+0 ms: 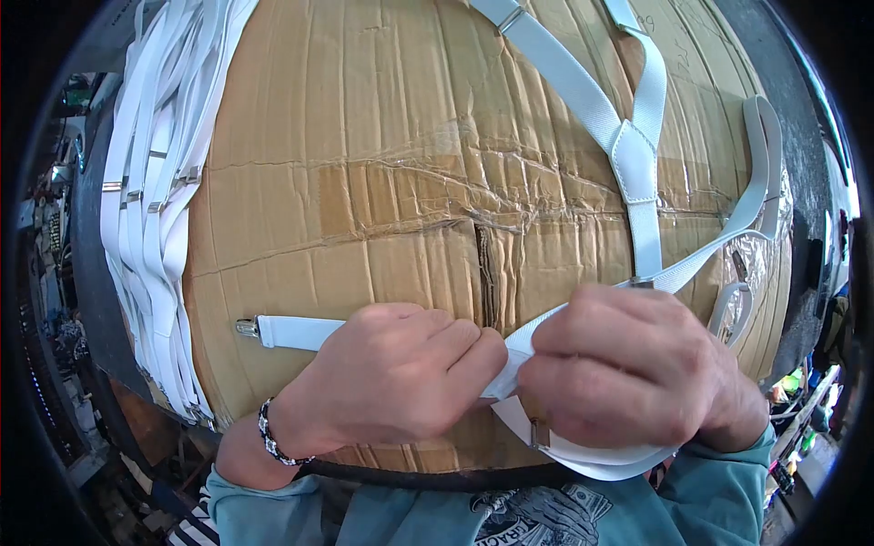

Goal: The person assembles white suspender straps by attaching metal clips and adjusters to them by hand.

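Head view: the left hand [405, 373] at six o'clock and right hand [628, 364] at four pinch white suspenders [635, 162], which spread toward two o'clock, between curled fingers; fingertips are hidden. Flat, untwisted elastic and even tension should help.

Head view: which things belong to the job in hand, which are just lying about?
In the job:
- left hand and right hand, both gripping the suspenders
- cardboard, as work surface

Lying about:
- strap bundle at left, untouched; possibly same-job stock
- clear plastic at right, likely just packaging
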Tool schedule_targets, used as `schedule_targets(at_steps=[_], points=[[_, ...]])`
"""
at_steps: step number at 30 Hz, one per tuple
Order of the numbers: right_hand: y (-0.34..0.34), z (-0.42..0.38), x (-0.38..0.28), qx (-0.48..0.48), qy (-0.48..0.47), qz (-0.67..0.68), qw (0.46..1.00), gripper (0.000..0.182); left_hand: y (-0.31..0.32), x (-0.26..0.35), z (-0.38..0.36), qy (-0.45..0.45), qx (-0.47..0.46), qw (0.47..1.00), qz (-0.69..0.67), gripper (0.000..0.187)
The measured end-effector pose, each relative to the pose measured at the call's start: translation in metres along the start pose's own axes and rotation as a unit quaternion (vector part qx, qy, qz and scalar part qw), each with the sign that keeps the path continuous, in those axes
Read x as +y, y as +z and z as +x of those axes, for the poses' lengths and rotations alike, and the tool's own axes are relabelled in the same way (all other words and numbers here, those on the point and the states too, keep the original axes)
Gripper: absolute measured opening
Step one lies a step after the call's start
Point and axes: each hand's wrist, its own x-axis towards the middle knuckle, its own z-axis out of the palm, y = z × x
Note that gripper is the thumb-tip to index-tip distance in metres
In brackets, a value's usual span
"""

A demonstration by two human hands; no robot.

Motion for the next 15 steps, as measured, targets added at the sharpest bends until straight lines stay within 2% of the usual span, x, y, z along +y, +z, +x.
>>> schedule_targets(at_steps=[2,8,15], points=[[-0.004,-0.003,0.005,0.004,0.023,-0.025,0.999,0.027,-0.005,0.001,0.000,-0.011,-0.021,0.999,-0.023,0.032],[-0.011,-0.001,0.011,0.097,0.065,0.018,0.993,0.026,-0.005,0.000,0.002,0.005,0.040,0.998,-0.041,0.037],[-0.007,-0.003,0.015,0.114,0.055,0.045,0.991,0.028,-0.005,-0.002,0.002,0.005,0.040,0.998,-0.039,0.037]])
